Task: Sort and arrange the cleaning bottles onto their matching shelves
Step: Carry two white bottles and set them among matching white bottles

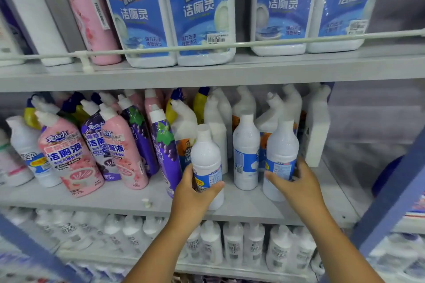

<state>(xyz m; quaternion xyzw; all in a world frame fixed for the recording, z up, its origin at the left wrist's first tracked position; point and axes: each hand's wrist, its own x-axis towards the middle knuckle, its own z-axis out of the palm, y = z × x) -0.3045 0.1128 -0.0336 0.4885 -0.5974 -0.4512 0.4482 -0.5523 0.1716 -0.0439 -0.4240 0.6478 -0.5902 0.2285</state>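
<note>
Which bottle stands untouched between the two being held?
Look at the grey middle shelf, right of the pink and purple bottles. Between the left hand and right hand stands a white round-shouldered plastic bottle with blue label, the only one of three nobody holds.

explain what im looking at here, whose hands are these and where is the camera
There is no machine here: a person is working with bare hands, and the single picture comes from a wide-angle camera worn on their head, looking forward and down at store shelves.

The left hand grips a white bottle with a blue label near the front of the middle shelf. The right hand grips a similar white bottle standing further right, and a third one stands between them.

To the left on that shelf lean pink bottles and purple bottles. The top shelf carries large blue-labelled jugs; the shelf below holds rows of white bottles, too blurred to read.
</note>
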